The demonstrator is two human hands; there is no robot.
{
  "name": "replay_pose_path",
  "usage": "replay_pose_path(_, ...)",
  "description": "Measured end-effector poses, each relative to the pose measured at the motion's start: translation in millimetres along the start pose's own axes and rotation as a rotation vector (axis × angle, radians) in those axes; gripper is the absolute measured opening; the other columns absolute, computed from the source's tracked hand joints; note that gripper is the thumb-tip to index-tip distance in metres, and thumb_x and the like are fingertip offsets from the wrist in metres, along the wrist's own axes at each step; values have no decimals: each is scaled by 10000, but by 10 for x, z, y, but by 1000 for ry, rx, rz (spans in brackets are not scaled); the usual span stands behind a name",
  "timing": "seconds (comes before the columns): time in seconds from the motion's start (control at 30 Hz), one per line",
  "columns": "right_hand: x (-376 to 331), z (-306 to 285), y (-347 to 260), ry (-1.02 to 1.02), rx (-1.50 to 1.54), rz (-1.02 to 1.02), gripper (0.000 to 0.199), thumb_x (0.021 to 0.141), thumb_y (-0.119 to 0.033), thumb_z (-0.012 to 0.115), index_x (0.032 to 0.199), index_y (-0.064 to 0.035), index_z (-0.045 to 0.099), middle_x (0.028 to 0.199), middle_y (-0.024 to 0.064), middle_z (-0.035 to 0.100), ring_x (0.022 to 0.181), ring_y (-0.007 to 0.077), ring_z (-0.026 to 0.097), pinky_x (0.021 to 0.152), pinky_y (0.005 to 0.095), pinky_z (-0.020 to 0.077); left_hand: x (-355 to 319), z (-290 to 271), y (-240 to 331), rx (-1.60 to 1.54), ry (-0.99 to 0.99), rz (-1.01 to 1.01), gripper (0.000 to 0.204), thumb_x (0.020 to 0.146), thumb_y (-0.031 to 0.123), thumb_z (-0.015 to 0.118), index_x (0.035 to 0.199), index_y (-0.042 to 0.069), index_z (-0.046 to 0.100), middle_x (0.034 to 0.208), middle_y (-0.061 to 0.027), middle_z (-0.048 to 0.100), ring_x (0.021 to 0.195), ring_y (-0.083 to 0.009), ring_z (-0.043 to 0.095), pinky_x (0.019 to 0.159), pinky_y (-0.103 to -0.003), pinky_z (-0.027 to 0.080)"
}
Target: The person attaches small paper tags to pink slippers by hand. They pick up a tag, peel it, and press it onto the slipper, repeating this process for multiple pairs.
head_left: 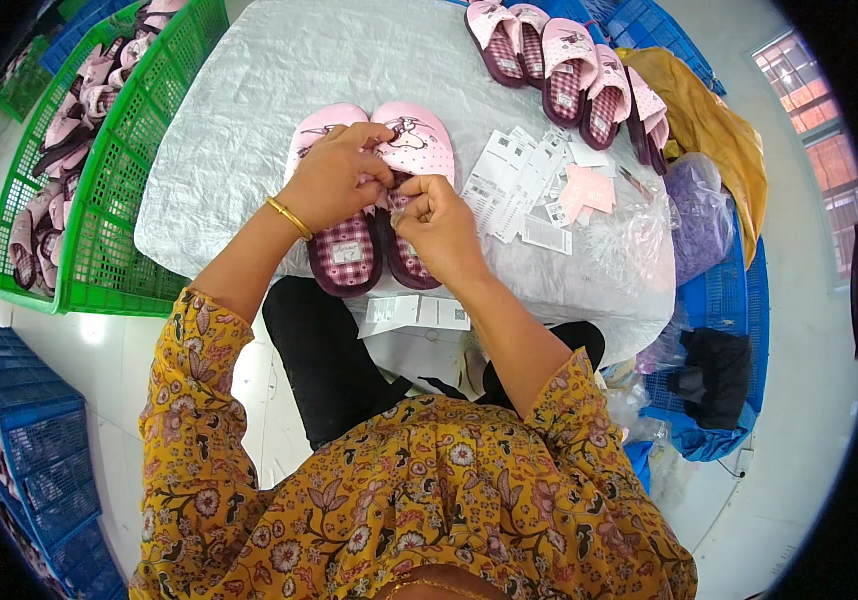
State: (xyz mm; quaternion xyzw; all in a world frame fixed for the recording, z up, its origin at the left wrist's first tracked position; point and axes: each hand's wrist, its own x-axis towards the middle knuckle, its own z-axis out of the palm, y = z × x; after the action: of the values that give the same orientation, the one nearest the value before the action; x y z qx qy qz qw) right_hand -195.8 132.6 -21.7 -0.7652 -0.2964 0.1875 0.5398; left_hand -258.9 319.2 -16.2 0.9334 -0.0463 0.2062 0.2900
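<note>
A pair of pink slippers lies side by side in front of me, with checked insoles and dark soles. My left hand (344, 172) reaches across the left slipper (347, 262), its index finger on the pink upper of the right slipper (417, 143). Its other fingers curl in at the inner opening edges and look closed on the slipper there. Over the right slipper's opening, my right hand (441, 228) is closed in a pinch. Whatever sits between those fingertips is too small or hidden to make out.
Several more pink slippers (569, 75) stand at the table's far right, near white printed tags (514, 175) and a pink card (586, 190). Clear plastic (624, 240) lies at the right edge. A green crate (124, 200) of slippers stands left; blue crates (44, 430) stand lower left.
</note>
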Motion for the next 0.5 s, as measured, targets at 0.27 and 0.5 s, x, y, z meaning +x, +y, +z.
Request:
replay_pose_path(0.27,30,15,-65,-22,-43,52,277,754,-8,676,1013,-35,578,715,79,622,663,176,617,631,312,483,-16,5,-46,-93,-18,9,199,728,24,660,894,97,740,1298,-129,548,1218,-301,505,1007,-378,420)
replay_pose_path(0.5,33,27,-43,-16,-40,37,288,742,-1,669,1012,-35,576,705,75,617,660,178,616,625,310,479,-20,11,-56,-48,16,47,185,754,80,677,913,136,754,1287,-106,562,1142,-315,534,975,-393,435)
